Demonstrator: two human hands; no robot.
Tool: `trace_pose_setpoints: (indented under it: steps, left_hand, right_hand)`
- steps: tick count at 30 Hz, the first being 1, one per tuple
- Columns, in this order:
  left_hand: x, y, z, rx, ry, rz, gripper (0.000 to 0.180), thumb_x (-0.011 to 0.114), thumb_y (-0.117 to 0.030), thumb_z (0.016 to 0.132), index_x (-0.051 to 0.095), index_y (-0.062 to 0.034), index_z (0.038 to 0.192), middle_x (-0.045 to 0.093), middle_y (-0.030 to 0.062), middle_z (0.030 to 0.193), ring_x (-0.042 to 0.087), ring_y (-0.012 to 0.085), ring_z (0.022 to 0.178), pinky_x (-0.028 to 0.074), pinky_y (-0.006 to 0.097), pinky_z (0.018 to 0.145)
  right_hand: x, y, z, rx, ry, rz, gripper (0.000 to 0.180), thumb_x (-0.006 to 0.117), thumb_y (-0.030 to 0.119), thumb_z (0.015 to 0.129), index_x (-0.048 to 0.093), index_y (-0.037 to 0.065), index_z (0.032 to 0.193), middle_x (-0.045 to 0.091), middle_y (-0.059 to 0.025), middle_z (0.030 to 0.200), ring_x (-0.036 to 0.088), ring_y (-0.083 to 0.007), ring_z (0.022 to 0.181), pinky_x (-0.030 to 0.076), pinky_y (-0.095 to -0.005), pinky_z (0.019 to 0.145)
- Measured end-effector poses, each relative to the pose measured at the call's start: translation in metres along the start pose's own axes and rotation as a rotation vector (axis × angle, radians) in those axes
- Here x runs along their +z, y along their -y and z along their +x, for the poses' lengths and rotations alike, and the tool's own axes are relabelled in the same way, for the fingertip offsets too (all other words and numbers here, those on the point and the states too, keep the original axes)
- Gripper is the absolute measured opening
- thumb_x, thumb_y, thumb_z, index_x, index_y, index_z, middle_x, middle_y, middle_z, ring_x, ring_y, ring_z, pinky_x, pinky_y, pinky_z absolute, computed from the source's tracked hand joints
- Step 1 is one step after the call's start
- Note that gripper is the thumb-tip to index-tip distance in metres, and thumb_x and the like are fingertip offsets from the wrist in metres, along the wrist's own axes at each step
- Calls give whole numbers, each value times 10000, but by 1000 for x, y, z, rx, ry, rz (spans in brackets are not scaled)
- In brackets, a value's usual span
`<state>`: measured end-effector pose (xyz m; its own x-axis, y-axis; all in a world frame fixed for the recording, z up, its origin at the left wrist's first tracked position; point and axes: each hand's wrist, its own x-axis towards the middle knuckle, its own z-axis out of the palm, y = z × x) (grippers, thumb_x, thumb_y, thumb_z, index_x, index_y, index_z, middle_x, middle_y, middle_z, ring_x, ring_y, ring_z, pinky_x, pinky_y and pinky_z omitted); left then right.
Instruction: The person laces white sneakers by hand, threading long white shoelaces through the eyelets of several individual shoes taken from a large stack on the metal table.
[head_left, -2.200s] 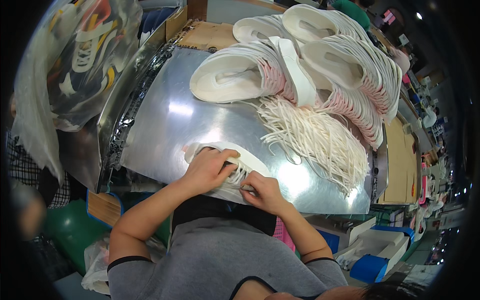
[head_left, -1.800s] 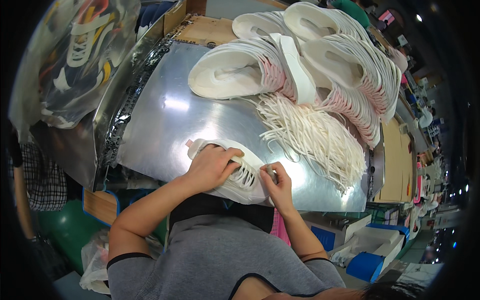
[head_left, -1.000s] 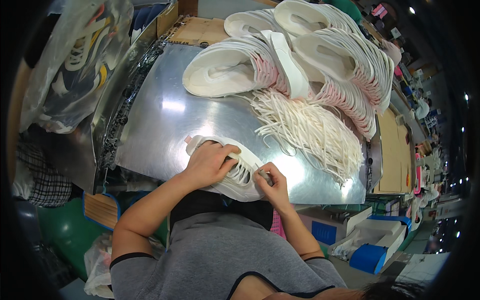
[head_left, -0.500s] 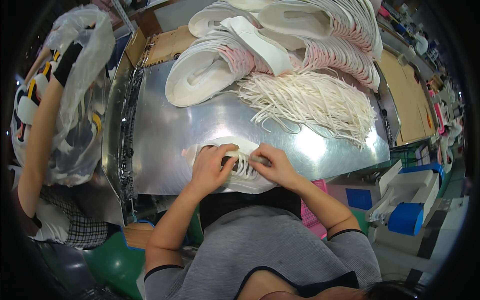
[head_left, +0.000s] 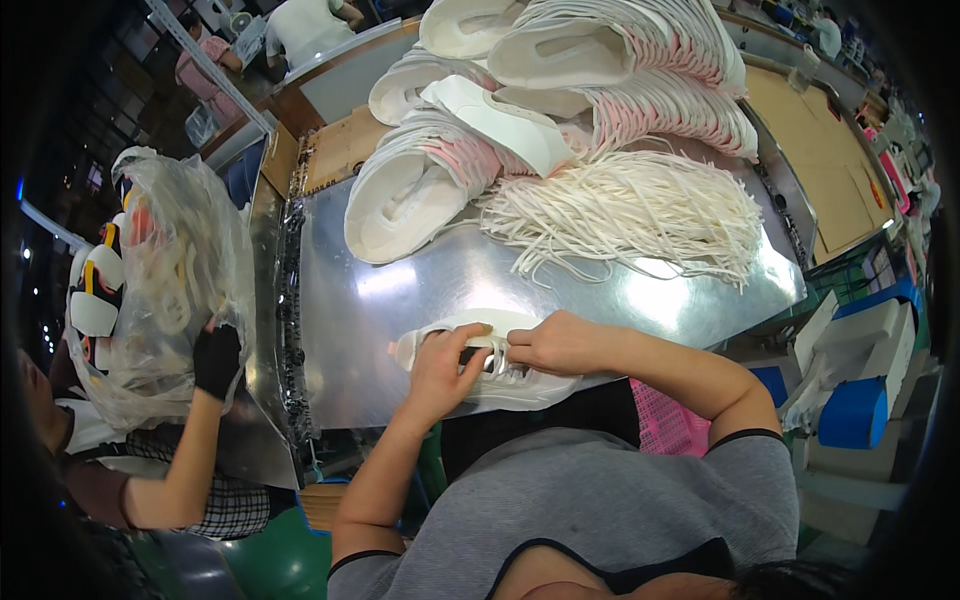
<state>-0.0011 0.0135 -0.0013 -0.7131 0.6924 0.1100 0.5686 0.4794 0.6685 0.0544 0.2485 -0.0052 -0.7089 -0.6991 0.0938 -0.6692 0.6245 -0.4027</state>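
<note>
A white shoe upper [head_left: 540,393] lies sideways on the metal table near its front edge, in front of my body. My left hand [head_left: 440,368] grips it on the left of the lacing, thumb and fingers bent around the opening. Something small, dark and shiny shows by the left thumb; its kind is unclear. My right hand [head_left: 558,343] is closed in a pinch over the lacing, on a white shoelace [head_left: 500,355]. The right fingertips partly cover the lace and its eyelets.
Stacked white and pink shoe uppers [head_left: 670,112] fill the table's far side, beside a heap of loose white laces [head_left: 640,215]. At left, a co-worker's gloved hand [head_left: 217,360] touches a clear plastic bag [head_left: 180,270] of shoe parts. Flat cardboard [head_left: 820,160] lies at right.
The view has shifted, bringing the table lower. My right hand has turned and closed over the lacing, its elbow farther out. The co-worker's gloved hand has come down the bag.
</note>
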Motion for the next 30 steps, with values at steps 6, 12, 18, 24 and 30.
trace_pose_setpoints:
  steps: [6, 12, 18, 24, 30]
  left_hand:
    - [0, 1, 0, 17, -19, 49, 298, 715, -124, 849, 647, -81, 1136, 651, 117, 972, 599, 264, 863, 515, 355, 728]
    - [3, -3, 3, -15, -29, 51, 308, 717, -122, 845, 644, -81, 1141, 649, 118, 973, 610, 267, 856, 514, 352, 735]
    - [3, 1, -2, -42, -1, 19, 307, 707, -115, 850, 643, -80, 1149, 646, 120, 1023, 617, 256, 878, 524, 348, 748]
    - [5, 5, 1, -13, -20, -58, 303, 699, -127, 861, 644, -72, 1154, 633, 126, 1013, 592, 237, 870, 528, 330, 771]
    - [0, -1, 1, -60, 22, -67, 296, 683, -129, 873, 639, -64, 1159, 624, 120, 1007, 593, 234, 877, 537, 331, 793]
  right_hand:
    - [26, -4, -10, 9, -231, 37, 239, 618, 105, 810, 522, 26, 1015, 536, -122, 935, 633, -293, 645, 529, -381, 542]
    - [39, 0, -13, 162, -415, 135, 251, 651, 115, 807, 524, 49, 1013, 525, -108, 907, 624, -286, 652, 522, -381, 534]
    - [28, 2, -15, 55, -291, 55, 301, 691, 132, 776, 546, 105, 1038, 544, -64, 902, 618, -276, 650, 514, -382, 542]
    - [24, 24, -20, 238, -561, 278, 188, 699, 125, 763, 624, 130, 935, 592, -19, 734, 637, -238, 643, 495, -354, 539]
    - [41, 45, -3, 164, -542, 224, 212, 687, 95, 722, 597, 155, 904, 616, 11, 731, 640, -217, 654, 469, -357, 533]
